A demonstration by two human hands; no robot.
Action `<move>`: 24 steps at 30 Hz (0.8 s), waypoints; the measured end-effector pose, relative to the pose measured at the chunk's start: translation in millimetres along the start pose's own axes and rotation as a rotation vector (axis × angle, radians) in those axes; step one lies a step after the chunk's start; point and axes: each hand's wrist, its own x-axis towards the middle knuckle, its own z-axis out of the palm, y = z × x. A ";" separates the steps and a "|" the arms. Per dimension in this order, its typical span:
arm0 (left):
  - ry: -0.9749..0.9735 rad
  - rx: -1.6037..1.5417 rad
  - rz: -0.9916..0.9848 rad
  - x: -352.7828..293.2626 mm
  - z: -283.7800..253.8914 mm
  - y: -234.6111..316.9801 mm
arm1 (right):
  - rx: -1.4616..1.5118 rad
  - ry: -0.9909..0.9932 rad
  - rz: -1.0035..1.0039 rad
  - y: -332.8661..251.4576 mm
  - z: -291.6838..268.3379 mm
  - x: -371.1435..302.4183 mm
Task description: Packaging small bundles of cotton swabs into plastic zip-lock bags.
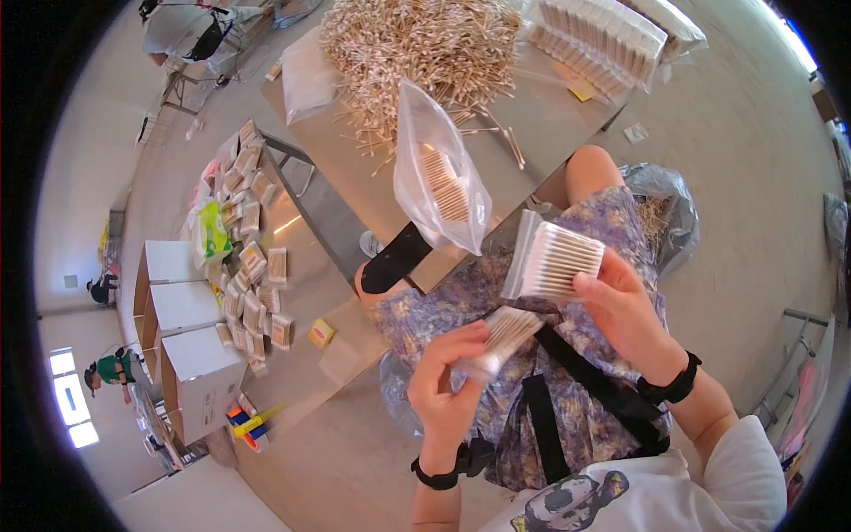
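Observation:
My left hand [448, 377] is closed on a small clear bag of cotton swabs [507, 337], tilted above my lap. In my right hand [618, 306] is a second bag of cotton swabs [558, 260], pinched between thumb and fingers, its sticks lying side by side. The two bags are close together but apart. Beyond them, a larger open clear plastic bag [421, 133] stands at the table's near edge with a row of swabs [446, 186] inside. Behind it a big heap of loose cotton swabs [425, 62] covers much of the metal table [541, 124].
Packed swab bags [603, 40] lie in rows at the table's far right. A second table on the left bears many swab packs [253, 262], a small yellow box [321, 332] and open cartons [208, 381]. A lined bin [665, 213] stands by my right knee. Other people work far left.

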 end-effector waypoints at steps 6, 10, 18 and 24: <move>-0.182 0.249 0.407 13.4 3.0 4.7 | 0.087 -0.266 0.348 1.6 -10.1 -2.6; -0.240 0.312 0.434 28.5 4.1 10.6 | 0.154 -0.303 0.428 0.6 -14.3 0.5; -0.107 0.184 0.389 52.9 22.2 17.0 | 0.097 -0.229 0.249 -16.6 -7.9 4.7; 0.455 0.492 0.443 106.7 38.7 46.7 | 0.051 -0.023 0.029 -47.6 -4.8 16.2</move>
